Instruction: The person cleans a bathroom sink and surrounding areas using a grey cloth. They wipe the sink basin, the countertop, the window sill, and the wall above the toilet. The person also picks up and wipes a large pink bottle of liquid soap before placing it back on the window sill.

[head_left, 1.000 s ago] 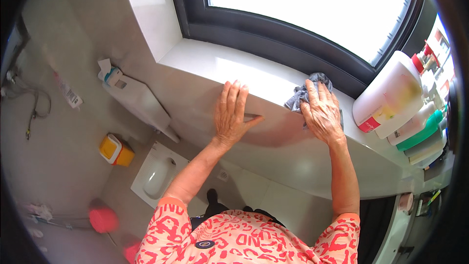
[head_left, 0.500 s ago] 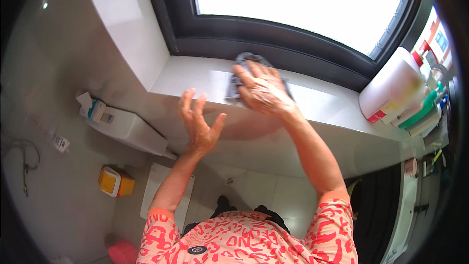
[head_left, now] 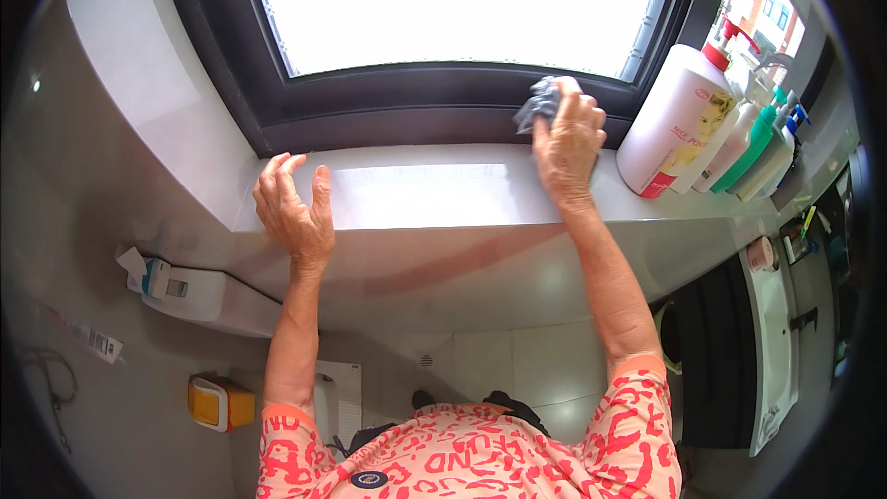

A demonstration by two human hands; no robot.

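My right hand (head_left: 570, 143) grips a crumpled grey cloth (head_left: 539, 107) against the lower part of the black window frame (head_left: 388, 125). Its fingers are bent around the cloth, which bunches out on the thumb side. My left hand (head_left: 297, 208) is at the left end of the white windowsill (head_left: 416, 187), near its front edge. The fingers of that hand are apart and hold nothing; whether they touch the sill I cannot tell. Close to the right of my right hand stands a large white pump bottle (head_left: 670, 120) with a red pump head.
Several more bottles, one of them green (head_left: 747, 150), crowd the sill's right end. Below left are a white cistern (head_left: 217, 300) with a small box on top and a yellow bin (head_left: 222, 404). A white washbasin (head_left: 776, 360) stands at the lower right.
My right hand has lifted the cloth from the sill to the window frame, shifting right and bunching it up. My left hand has moved left to the sill's end. The view has turned.
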